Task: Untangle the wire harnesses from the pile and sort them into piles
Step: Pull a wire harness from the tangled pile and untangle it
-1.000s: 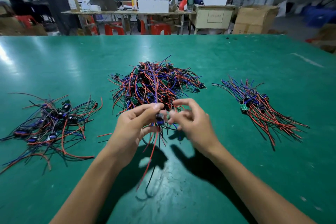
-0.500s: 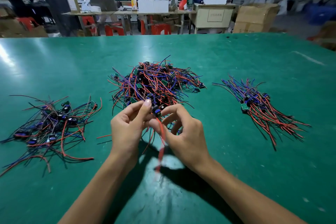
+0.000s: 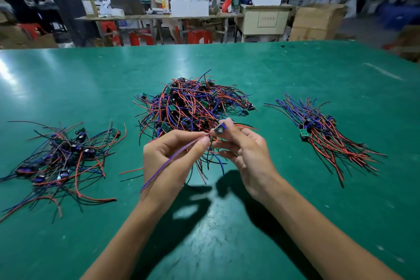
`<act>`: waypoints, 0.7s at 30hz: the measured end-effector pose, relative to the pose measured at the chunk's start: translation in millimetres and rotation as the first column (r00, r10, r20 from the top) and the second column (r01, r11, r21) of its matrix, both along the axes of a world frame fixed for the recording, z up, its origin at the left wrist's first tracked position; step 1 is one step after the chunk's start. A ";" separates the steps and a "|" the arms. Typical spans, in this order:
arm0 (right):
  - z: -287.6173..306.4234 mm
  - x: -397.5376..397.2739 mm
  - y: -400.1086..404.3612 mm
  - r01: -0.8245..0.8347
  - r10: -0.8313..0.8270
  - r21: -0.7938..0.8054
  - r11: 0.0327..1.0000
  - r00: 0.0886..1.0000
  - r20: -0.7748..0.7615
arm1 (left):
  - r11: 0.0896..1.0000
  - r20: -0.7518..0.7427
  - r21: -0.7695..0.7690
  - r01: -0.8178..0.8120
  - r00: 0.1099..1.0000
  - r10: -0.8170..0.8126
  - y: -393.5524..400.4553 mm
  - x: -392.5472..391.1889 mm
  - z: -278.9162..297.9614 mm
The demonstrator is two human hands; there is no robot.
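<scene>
Green table (image 3: 295,75) is strewn with three wire piles, while one harness (image 3: 219,129) is pinched between left hand (image 3: 168,161) and right hand (image 3: 247,154).

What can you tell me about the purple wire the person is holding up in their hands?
The purple wire is thin, bendy and looks plastic-coated. It runs in a slanted line, from a loose lower end near the left wrist up to a small dark block with other wires hanging below. The left hand pinches the wire near its top, and the right hand pinches the block. The wire is lifted above the green table, just in front of the big tangled middle pile.
</scene>
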State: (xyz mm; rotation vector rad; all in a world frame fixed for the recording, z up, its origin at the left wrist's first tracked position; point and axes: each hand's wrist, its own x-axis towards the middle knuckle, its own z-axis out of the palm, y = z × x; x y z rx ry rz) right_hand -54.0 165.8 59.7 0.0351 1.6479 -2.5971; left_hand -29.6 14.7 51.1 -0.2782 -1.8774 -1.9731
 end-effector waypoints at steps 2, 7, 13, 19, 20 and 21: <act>2.7 -3.1 6.1 0.004 -0.004 0.021 1.000 1.000 -0.003 | 0.972 -0.100 -0.226 -0.058 0.994 0.036 -3.4 -1.6 -3.7; 5.2 -10.6 21.5 -0.097 0.118 0.205 0.974 0.989 -0.092 | 0.997 0.080 -0.070 0.036 0.996 -0.031 -2.0 -1.6 0.0; -10.7 -13.4 21.7 0.103 0.138 0.569 0.816 0.921 -0.364 | 0.956 0.309 0.125 0.264 0.906 -0.290 2.3 3.1 4.5; -18.0 -14.5 17.7 0.112 0.126 0.567 0.816 0.924 -0.362 | 0.924 0.380 0.239 0.300 0.846 -0.373 -2.3 -0.9 7.4; -18.5 -13.3 16.3 0.095 0.125 0.544 0.833 0.927 -0.353 | 0.928 0.402 0.240 0.285 0.841 -0.362 -2.3 -2.0 6.3; -19.5 -12.3 15.3 0.095 0.115 0.524 0.846 0.928 -0.354 | 0.933 0.424 0.234 0.273 0.835 -0.351 -1.8 -2.6 6.1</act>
